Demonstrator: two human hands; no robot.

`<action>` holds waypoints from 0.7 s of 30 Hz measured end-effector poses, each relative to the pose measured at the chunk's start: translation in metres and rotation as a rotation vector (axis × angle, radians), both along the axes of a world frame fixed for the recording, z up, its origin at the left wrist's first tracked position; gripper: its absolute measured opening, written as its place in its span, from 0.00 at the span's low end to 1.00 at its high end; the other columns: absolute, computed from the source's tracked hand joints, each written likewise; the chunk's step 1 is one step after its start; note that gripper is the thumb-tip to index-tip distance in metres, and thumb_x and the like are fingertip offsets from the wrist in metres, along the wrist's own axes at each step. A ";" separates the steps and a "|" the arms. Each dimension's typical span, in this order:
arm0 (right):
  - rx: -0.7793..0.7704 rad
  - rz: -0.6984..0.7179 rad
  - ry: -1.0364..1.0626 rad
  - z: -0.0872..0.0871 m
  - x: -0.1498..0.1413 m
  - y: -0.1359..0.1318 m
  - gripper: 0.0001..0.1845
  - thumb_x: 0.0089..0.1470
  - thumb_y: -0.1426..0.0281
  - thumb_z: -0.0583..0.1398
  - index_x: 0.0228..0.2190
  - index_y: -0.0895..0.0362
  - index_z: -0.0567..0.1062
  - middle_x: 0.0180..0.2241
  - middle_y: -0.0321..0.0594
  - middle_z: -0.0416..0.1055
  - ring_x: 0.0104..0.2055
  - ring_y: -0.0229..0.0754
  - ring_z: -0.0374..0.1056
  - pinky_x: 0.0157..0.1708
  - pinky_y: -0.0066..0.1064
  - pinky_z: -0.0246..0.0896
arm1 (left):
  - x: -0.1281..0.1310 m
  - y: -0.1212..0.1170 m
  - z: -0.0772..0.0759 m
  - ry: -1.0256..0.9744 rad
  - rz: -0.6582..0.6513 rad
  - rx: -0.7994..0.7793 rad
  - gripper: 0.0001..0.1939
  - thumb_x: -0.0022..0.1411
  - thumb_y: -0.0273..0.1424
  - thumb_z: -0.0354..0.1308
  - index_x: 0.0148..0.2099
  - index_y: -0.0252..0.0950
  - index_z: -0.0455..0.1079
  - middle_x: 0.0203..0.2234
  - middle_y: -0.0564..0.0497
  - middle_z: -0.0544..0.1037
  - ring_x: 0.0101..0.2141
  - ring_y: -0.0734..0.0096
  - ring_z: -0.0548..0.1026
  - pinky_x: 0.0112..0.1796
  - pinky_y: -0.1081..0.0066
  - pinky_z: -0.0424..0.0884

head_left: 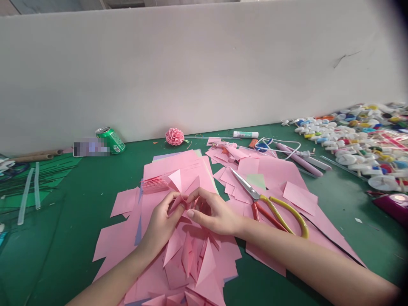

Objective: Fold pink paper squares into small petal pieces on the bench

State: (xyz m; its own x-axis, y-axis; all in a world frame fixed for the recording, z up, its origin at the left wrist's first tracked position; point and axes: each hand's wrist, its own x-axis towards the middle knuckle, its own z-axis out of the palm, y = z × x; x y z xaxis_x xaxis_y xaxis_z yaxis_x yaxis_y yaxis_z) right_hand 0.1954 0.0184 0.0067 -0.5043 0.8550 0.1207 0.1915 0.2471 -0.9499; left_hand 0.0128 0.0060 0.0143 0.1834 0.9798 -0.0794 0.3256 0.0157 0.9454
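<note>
My left hand (165,219) pinches a small folded piece of pink paper (178,200) between thumb and fingers. On the paper's other side, my right hand (213,212) has its fingers bent at the edge; its fingertips touch or nearly touch the piece. Below both hands lie several folded pink paper pieces (189,253) on loose pink sheets. Just beyond the hands sits a stack of pink paper squares (156,184). Scissors (255,195) with one yellow and one red handle lie slightly spread beside my right wrist.
A pink paper flower ball (175,137) and a green can (111,140) stand near the white wall (191,76). A glue stick (245,134) and a lilac glue gun-like tool (299,159) lie at back right. Many bottle caps (357,144) cover the far right.
</note>
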 end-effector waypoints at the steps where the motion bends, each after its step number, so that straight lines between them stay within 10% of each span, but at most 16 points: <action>1: 0.004 0.002 -0.007 -0.001 0.000 0.000 0.20 0.57 0.54 0.59 0.40 0.57 0.68 0.33 0.37 0.69 0.29 0.33 0.63 0.28 0.26 0.59 | 0.000 0.000 0.000 0.002 -0.008 0.001 0.14 0.66 0.40 0.52 0.50 0.41 0.69 0.44 0.51 0.76 0.40 0.65 0.74 0.40 0.70 0.69; 21: 0.036 -0.104 -0.098 -0.002 -0.007 0.001 0.10 0.62 0.64 0.53 0.39 0.57 0.69 0.33 0.39 0.73 0.29 0.35 0.64 0.29 0.27 0.58 | -0.001 0.001 -0.006 0.013 0.013 0.023 0.16 0.63 0.35 0.55 0.53 0.39 0.67 0.53 0.45 0.73 0.50 0.60 0.73 0.47 0.66 0.71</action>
State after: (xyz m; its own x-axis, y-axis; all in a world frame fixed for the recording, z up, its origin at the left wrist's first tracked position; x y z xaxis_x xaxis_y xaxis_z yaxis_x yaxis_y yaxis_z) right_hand 0.1888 0.0197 0.0044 -0.4237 0.8995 0.1072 0.3089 0.2548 -0.9163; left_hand 0.0122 0.0067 0.0082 0.1700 0.9837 -0.0589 0.3374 -0.0020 0.9413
